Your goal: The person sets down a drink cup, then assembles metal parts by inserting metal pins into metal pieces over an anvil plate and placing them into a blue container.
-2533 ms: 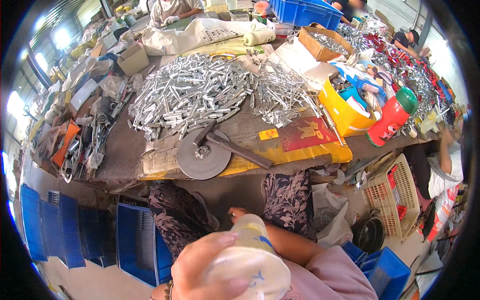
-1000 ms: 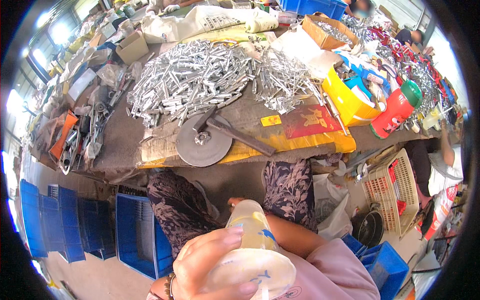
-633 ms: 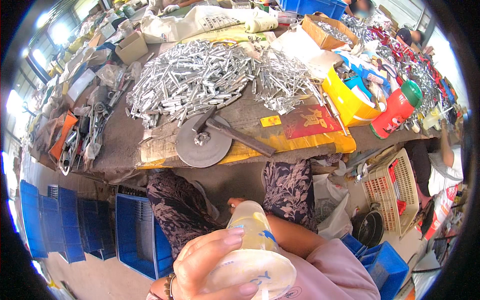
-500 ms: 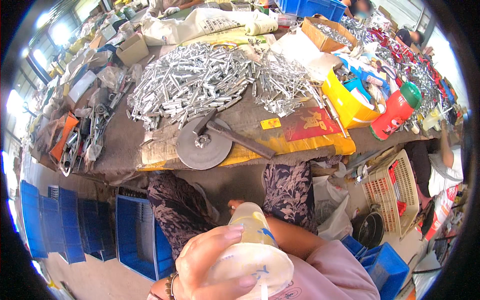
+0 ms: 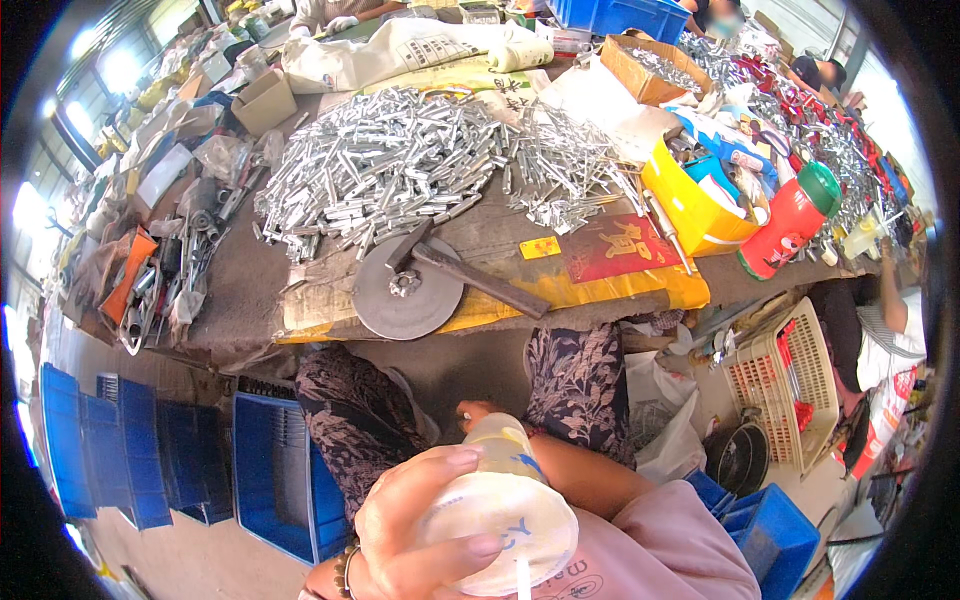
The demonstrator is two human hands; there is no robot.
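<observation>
My left hand [image 5: 415, 515] is wrapped round a plastic cup [image 5: 500, 455] with a pale lid [image 5: 500, 530], held tilted close below me. A white straw [image 5: 523, 578] sticks out of the lid toward the lower edge. My right forearm [image 5: 590, 468] crosses my lap behind the cup. Only a bit of my right hand [image 5: 474, 412] shows between my knees; the cup hides most of it. On the bench ahead, a hammer [image 5: 480, 280] lies across a round metal disc [image 5: 405, 312]. Beyond it is a big heap of silvery metal tubes [image 5: 390, 165].
Thin metal parts [image 5: 565, 165] lie right of the heap, near a yellow box [image 5: 690, 205] and a red bottle with green cap [image 5: 790, 225]. Blue crates [image 5: 285, 480] stand at my left, a cream basket [image 5: 790, 390] at my right. Other people sit across the bench and at far right.
My left hand and the cup have shifted slightly, the lid tipping to face up more and moving a little left. The bench things stay as they were.
</observation>
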